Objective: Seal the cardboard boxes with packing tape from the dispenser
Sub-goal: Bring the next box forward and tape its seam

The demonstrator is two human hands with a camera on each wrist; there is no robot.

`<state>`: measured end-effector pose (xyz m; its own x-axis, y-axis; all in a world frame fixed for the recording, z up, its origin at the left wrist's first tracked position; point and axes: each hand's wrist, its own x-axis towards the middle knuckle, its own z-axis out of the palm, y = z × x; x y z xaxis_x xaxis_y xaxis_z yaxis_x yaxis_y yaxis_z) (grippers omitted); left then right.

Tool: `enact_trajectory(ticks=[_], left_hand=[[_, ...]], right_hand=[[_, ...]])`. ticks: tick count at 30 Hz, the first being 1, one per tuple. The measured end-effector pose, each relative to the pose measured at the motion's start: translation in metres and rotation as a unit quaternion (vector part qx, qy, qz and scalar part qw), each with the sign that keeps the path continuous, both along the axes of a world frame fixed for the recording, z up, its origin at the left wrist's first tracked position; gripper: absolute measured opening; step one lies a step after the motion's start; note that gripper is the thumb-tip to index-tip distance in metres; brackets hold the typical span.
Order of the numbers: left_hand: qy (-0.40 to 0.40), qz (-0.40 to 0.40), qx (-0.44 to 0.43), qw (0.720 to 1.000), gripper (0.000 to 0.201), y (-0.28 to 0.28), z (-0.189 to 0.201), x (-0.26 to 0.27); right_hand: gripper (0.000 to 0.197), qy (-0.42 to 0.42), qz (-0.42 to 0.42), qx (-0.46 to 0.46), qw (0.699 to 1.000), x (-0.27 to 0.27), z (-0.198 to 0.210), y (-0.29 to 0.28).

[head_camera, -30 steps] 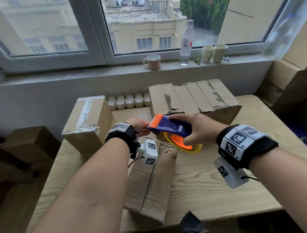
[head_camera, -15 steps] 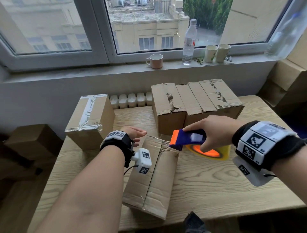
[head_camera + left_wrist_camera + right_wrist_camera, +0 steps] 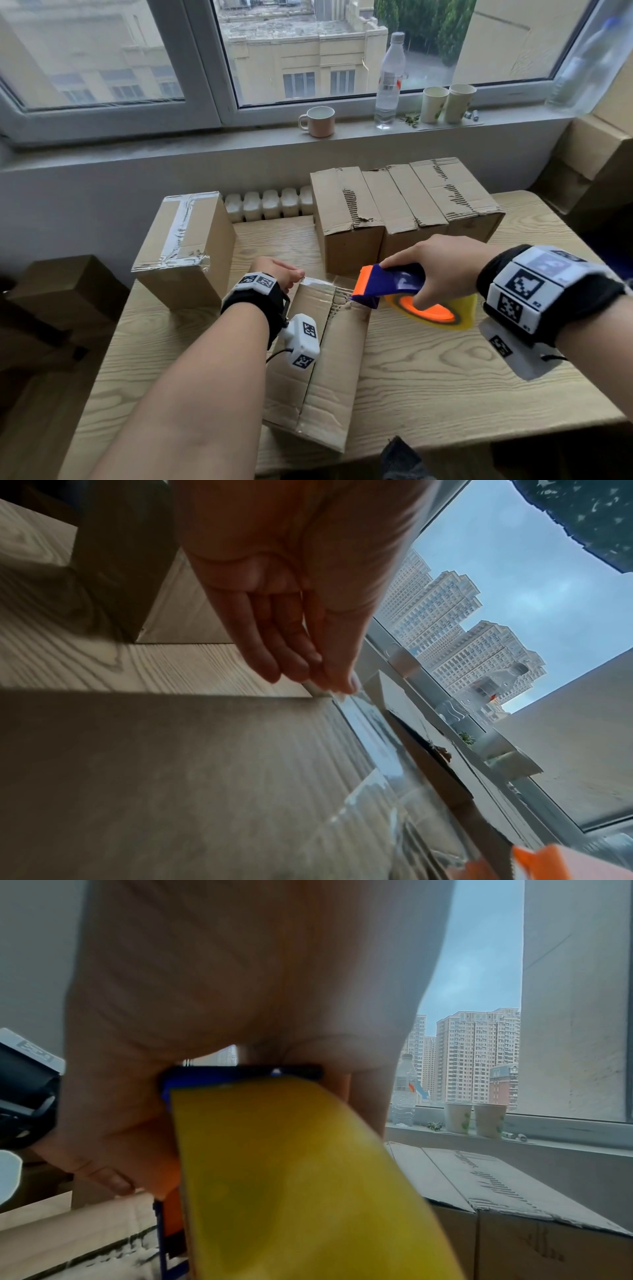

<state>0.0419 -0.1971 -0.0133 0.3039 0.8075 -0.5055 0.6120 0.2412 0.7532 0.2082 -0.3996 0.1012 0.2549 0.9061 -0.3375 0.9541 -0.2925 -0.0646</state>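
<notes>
A flat cardboard box [image 3: 329, 363] lies in front of me with its seam running toward me. My left hand [image 3: 294, 275] is at the box's far left corner, where thumb and fingers [image 3: 308, 666] pinch the end of the clear tape [image 3: 369, 737]. The tape strip [image 3: 323, 283] stretches across the box's far edge to the blue and orange dispenser [image 3: 387, 286]. My right hand [image 3: 411, 284] grips the dispenser over the box's far right corner, with the yellow roll [image 3: 291, 1177] below the palm.
A taped box [image 3: 185, 246] stands at the left of the wooden table [image 3: 445, 377]. Three untaped boxes [image 3: 404, 205] stand in a row at the back. Mug [image 3: 318, 121], bottle [image 3: 388, 82] and paper cups [image 3: 445, 102] sit on the windowsill. More cartons [image 3: 599, 164] are stacked at the right.
My right hand has carried the dispenser rightward and down, drawing tape across the box's far edge. My left hand has stayed at the far left corner on the tape end.
</notes>
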Motion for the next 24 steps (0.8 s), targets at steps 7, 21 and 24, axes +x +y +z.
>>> enact_trajectory(ticks=[7, 21, 24], left_hand=[[0.013, 0.000, 0.011, 1.000, 0.015, 0.000, -0.005, 0.003], [0.006, 0.032, -0.015, 0.999, 0.025, 0.011, -0.026, 0.007], [-0.014, -0.085, 0.122, 0.989, 0.017, 0.006, -0.010, 0.015]], right_hand=[[0.073, -0.003, -0.003, -0.012, 1.000, 0.001, -0.003, 0.002], [0.073, -0.006, -0.004, -0.035, 0.999, 0.002, -0.005, 0.007], [0.072, -0.007, -0.005, -0.038, 0.999, 0.003, -0.005, 0.007]])
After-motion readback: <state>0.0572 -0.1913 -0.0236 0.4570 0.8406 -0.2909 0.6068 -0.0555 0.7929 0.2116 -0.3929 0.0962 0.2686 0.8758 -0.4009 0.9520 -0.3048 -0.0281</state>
